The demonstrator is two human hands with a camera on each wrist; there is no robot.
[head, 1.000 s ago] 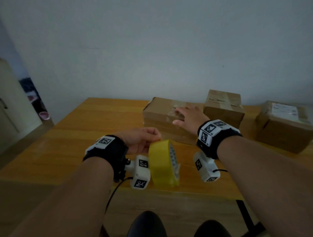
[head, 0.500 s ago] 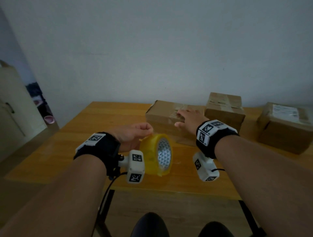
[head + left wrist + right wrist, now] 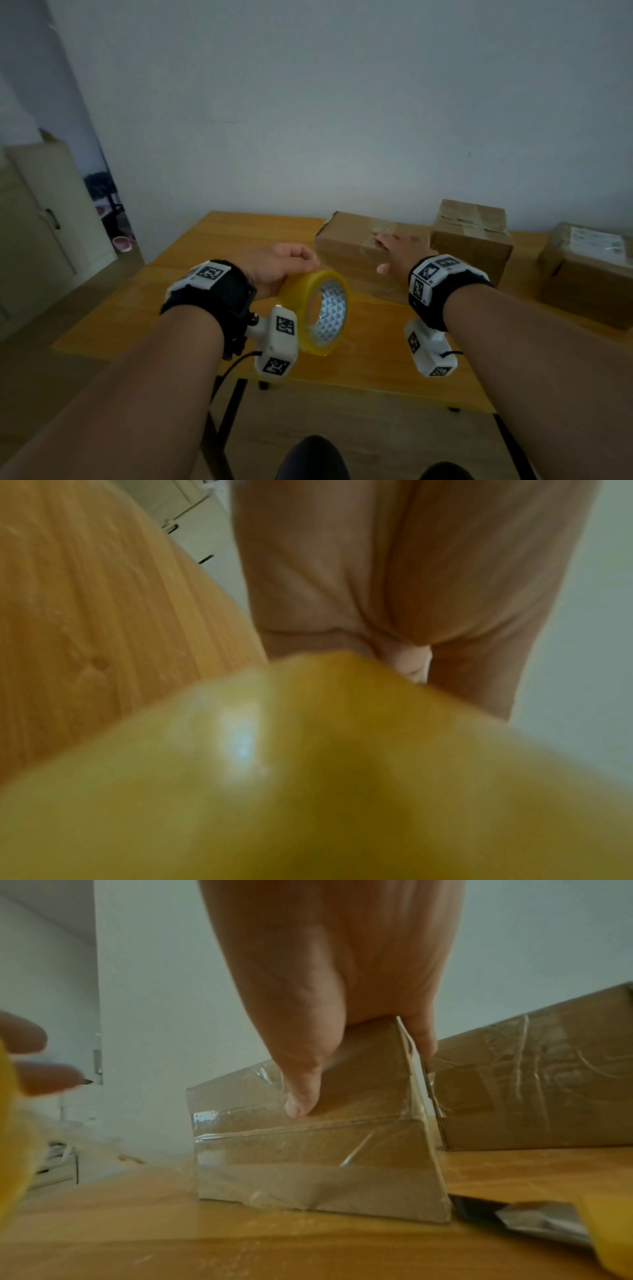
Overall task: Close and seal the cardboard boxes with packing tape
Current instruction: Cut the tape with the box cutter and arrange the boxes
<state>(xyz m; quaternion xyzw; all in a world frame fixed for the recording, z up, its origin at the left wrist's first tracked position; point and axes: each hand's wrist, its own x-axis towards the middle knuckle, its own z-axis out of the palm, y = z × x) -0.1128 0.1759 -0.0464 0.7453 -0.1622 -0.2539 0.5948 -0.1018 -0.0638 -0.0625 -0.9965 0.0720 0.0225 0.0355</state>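
Observation:
My left hand [image 3: 291, 265] grips a yellow roll of packing tape [image 3: 317, 310] from above, just over the wooden table [image 3: 191, 274]. The roll stands on edge with its patterned core facing me. In the left wrist view the tape roll [image 3: 308, 777] fills the lower frame as a blur under my left hand [image 3: 377, 588]. My right hand [image 3: 399, 248] lies flat on top of the nearest cardboard box [image 3: 346, 246], fingers straight. In the right wrist view the thumb [image 3: 303, 1093] rests on the taped near face of the box [image 3: 308, 1156].
Two more taped boxes stand along the wall: one [image 3: 471, 231] right of the near box, one with a white label [image 3: 587, 270] at the far right. A pale cabinet [image 3: 37, 219] stands left of the table. The near table edge [image 3: 342, 387] is just in front of me.
My left hand has lifted the tape roll slightly and turned it, so its core now faces me. My right hand has stayed on the box.

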